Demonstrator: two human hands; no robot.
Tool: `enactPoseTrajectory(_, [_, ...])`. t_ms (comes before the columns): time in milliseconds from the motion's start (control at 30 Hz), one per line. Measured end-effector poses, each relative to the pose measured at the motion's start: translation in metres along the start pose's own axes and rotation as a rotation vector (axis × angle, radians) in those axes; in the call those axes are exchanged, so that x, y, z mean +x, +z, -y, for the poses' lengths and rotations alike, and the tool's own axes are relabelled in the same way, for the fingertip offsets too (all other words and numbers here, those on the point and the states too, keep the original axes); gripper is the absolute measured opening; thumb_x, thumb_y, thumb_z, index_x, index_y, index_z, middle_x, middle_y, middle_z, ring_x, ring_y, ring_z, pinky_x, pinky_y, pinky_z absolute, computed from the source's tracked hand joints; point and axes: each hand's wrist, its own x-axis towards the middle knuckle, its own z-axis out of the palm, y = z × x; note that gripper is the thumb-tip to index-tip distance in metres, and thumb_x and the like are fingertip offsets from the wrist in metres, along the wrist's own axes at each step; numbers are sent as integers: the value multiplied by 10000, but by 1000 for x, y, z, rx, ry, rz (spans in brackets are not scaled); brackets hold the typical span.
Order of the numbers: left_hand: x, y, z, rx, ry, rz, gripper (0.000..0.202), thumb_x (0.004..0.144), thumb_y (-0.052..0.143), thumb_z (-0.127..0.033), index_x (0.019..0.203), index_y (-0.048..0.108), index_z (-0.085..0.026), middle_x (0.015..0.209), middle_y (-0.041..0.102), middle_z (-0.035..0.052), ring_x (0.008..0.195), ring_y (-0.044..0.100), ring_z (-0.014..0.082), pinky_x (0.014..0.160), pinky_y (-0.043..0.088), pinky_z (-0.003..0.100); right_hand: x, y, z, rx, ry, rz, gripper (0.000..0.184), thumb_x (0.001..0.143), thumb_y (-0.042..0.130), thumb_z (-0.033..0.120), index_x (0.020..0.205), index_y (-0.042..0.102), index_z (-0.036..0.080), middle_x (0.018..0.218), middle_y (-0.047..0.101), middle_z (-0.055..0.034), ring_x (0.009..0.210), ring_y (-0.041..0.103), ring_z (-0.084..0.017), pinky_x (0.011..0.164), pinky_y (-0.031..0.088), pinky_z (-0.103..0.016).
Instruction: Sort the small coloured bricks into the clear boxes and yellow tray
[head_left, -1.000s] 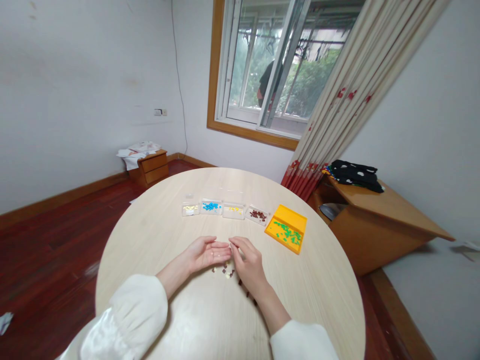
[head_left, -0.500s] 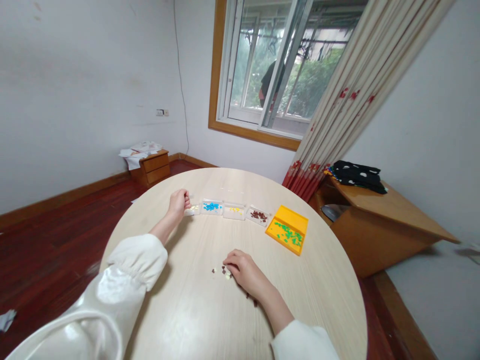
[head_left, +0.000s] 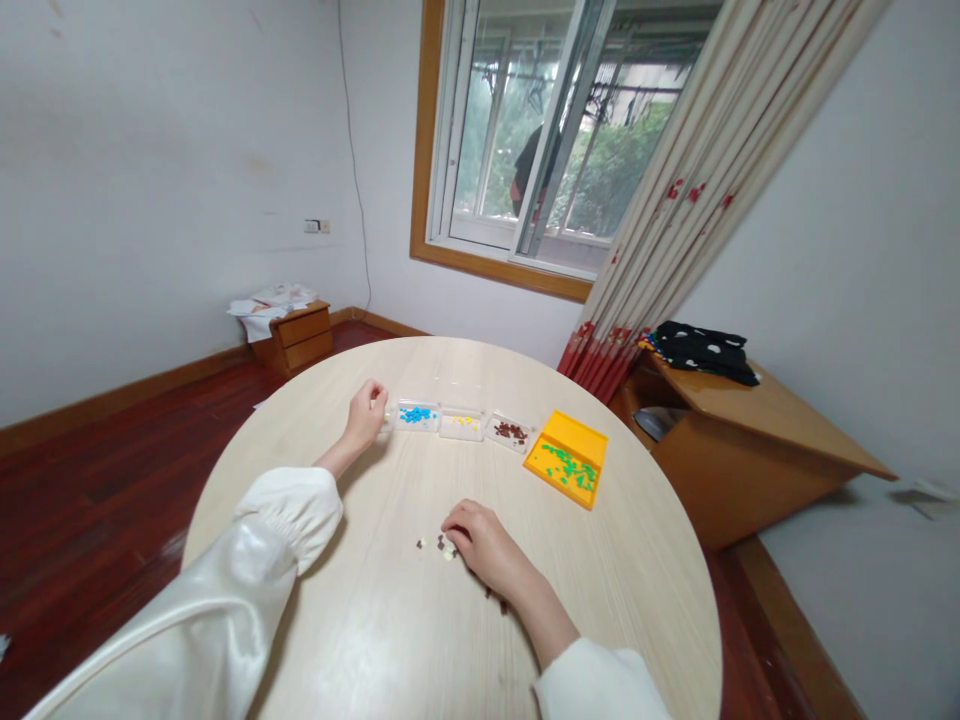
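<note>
My left hand [head_left: 366, 409] reaches out over the leftmost clear tray, which it hides, with its fingers curled closed; what they hold is too small to see. Beside it sit a clear tray of blue pieces [head_left: 416, 415], a tray of yellow pieces [head_left: 461, 424] and a tray of dark red pieces [head_left: 509, 432]. My right hand [head_left: 482, 541] rests on the round table [head_left: 637, 580], fingers curled onto a small pile of cream and dark red pieces [head_left: 439, 546]. An orange tray [head_left: 566, 458] holds green pieces.
A low wooden cabinet [head_left: 750, 440] with a black dotted cloth stands right of the table. A small wooden drawer unit [head_left: 294, 335] with papers sits by the far wall. Window and curtain are behind. The floor is dark red wood.
One second ago both hands met over the loose pile. My left hand then reached out to the leftmost tray and stays there; my right hand stays on the pile.
</note>
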Motion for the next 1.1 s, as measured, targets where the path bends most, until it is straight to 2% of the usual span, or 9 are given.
enactPoseTrajectory(133, [-3,-2,-4,-108,39,32,99,727,533,-94,690,552,-183,719,543,-15,775,499,144,749,364,192,0,1,-1,-5,-17,-29,184,788,544,25,757,667,159,782,625,-41,777,581,-145,732,452,-250])
enactPoseTrajectory(233, [-6,-5,-12,-207,-61,42,134,726,530,-62,694,591,-177,748,575,4,817,520,156,767,381,187,0,1,-1,-8,-22,-44,178,783,550,26,759,662,162,778,625,-39,776,585,-148,732,458,-257])
enactPoseTrajectory(467, [-16,-9,-29,-248,-85,-58,196,753,490,-42,639,596,-159,711,576,0,798,534,132,749,409,164,1,1,-1,38,-25,-150,164,797,533,54,769,649,168,787,636,-44,777,589,-155,724,466,-276])
enactPoseTrajectory(567, [-39,-5,-36,-449,-368,-92,209,787,425,-61,649,557,-144,642,557,6,644,545,114,674,454,190,2,-2,2,99,-56,-324,153,817,516,85,826,642,172,827,634,-57,813,586,-164,739,470,-290])
enactPoseTrajectory(667, [-77,-2,-44,-698,-960,208,253,857,334,-163,774,562,-90,689,614,110,652,620,184,684,518,323,2,-3,9,163,-118,-430,151,834,505,117,859,642,174,849,629,-68,824,584,-165,730,477,-287])
enactPoseTrajectory(733, [-103,-2,-48,-763,-1226,357,292,873,334,-225,904,551,-32,780,640,202,744,658,255,698,529,381,0,-1,14,195,-156,-415,156,834,512,128,861,655,184,847,632,-66,825,589,-162,732,484,-285])
enactPoseTrajectory(800, [-124,-3,-51,-823,-1330,429,328,872,350,-240,1003,519,8,800,646,232,745,669,273,689,536,383,-1,2,18,220,-177,-375,173,826,526,129,895,667,200,867,643,-63,838,596,-161,752,492,-289])
enactPoseTrajectory(933, [-142,-4,-50,-958,-1372,448,371,871,347,-214,1107,446,54,799,647,237,721,677,264,703,544,372,-2,5,18,246,-185,-356,247,819,529,122,1015,654,205,936,661,-76,880,603,-167,769,505,-301])
enactPoseTrajectory(1100, [-115,-7,-44,-959,-1353,279,363,860,328,-162,1181,402,-7,862,631,209,773,677,270,671,566,392,1,3,10,246,-135,-445,210,824,529,154,971,672,195,880,672,-76,800,614,-162,736,512,-300])
